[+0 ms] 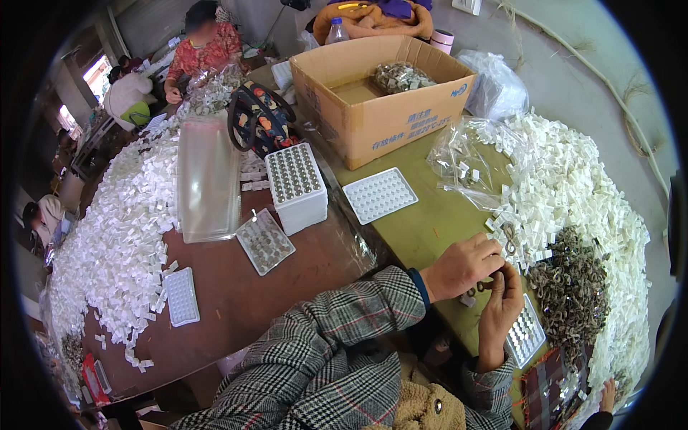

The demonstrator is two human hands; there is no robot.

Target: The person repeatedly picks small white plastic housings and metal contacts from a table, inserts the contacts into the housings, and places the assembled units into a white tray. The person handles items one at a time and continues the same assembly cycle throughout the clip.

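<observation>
My left hand [462, 269] and my right hand [499, 309] meet over the green table, fingers pinched close together. Between them shows a small dark brown looped piece [484, 285]; its exact kind is too small to make out. Under my right wrist lies a white tray [525, 334] with round silvery pieces in its rows. A heap of dark grey-brown looped pieces [573, 294] spreads just to the right of my hands. Beyond it rises a large pile of small white tag-like pieces [573, 186]. A second white dimpled tray [380, 195] rests farther off on the green surface.
A cardboard box [401, 132] stands at the back, near a clear plastic bag [469, 161]. Left of it are a tray stack [297, 179], a bagged tray [265, 242], clear sleeves [208, 183] and another white pile [122, 222]. A co-worker [208, 50] sits opposite; another person's hand [608, 395] shows lower right.
</observation>
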